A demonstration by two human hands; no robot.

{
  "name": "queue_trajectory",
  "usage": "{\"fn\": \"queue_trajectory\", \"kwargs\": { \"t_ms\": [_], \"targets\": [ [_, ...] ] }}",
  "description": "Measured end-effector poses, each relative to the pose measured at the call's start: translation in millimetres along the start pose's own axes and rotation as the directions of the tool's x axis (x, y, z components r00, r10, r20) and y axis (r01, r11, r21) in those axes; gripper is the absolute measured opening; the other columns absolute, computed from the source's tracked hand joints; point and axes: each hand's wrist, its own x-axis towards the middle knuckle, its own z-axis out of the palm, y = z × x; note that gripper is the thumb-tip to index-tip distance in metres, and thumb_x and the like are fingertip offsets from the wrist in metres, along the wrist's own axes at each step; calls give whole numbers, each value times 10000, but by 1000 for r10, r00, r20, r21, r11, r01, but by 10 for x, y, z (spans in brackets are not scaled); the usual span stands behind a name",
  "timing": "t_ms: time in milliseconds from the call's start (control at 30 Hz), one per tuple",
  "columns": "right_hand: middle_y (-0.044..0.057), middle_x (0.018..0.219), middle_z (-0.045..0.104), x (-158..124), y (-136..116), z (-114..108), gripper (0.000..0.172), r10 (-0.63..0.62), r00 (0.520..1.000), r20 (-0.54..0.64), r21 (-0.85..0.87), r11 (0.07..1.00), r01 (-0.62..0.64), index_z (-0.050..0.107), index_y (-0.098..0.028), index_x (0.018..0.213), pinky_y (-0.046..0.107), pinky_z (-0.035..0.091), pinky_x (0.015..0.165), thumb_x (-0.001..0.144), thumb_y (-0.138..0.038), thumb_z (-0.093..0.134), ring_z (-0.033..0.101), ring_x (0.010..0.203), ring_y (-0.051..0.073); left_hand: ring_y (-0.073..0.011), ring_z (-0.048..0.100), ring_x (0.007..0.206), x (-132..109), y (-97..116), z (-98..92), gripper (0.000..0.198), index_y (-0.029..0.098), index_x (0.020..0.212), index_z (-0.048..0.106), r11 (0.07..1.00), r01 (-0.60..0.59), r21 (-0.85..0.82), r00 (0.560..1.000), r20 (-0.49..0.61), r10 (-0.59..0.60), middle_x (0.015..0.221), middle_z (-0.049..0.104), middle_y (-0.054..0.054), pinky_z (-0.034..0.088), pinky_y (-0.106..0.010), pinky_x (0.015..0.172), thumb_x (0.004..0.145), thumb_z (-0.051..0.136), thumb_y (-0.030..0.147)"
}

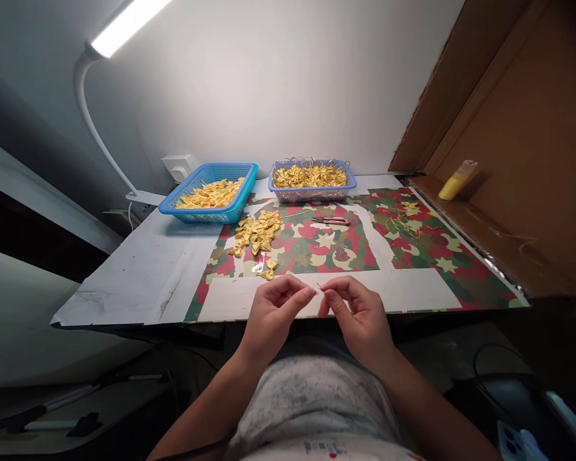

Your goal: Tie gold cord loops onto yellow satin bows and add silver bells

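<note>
Both my hands meet over the table's front edge, fingertips pinched and almost touching. From the fingertips of my right hand [358, 314] sticks a thin, short needle [319, 286], its tip toward the left hand. My left hand [276, 308] is closed in a pinch; whatever lies between thumb and forefinger is too small to make out. Just beyond the left hand lies a yellow satin bow [269, 270]. Behind it is a loose pile of yellow bows [258, 232]. Pink-handled thread snips [333, 221] lie farther back, with a thin stick [294, 214] to their left.
At the back stand a blue basket [247, 198] of yellow bows and a smaller basket [312, 194] of bows with wiry loops. Yellow thread scraps [413, 225] lie right. A yellow thread spool [454, 184] stands on the cardboard ledge. A lamp [89, 118] arches over the left.
</note>
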Motion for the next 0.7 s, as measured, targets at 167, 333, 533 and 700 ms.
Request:
{"fn": "queue_trajectory", "kwargs": {
  "t_ms": [167,333,533,700],
  "targets": [
    [-26,622,639,6,12,9,101,-65,997,-29,-68,996,63,602,-210,877,251,462,590,936,-250,530,604,581,129,-52,269,456,14,-27,2,199,162,603,655,997,41,-64,999,-19,-43,510,424,60,218,-218,428,720,736,301],
    [-21,670,658,-7,57,20,80,-93,992,-82,-115,990,83,607,-214,898,264,487,675,934,-244,542,620,659,136,-47,251,454,13,-28,0,249,154,605,640,993,97,-73,995,-8,-98,512,397,65,180,-212,423,723,738,349],
    [-36,697,660,-18,89,25,80,65,998,0,134,989,-64,582,-231,939,254,478,709,942,-309,564,634,695,125,-45,325,475,17,-80,7,180,169,683,703,999,-18,-28,996,-93,16,548,523,50,274,-182,446,758,742,328],
    [-36,704,653,-19,96,28,112,116,993,31,221,968,-121,564,-230,929,254,478,716,937,-341,582,645,712,124,-48,379,476,8,-104,6,164,179,723,736,999,-53,0,995,-80,53,608,633,21,321,-178,455,762,746,338]
  ]
}}
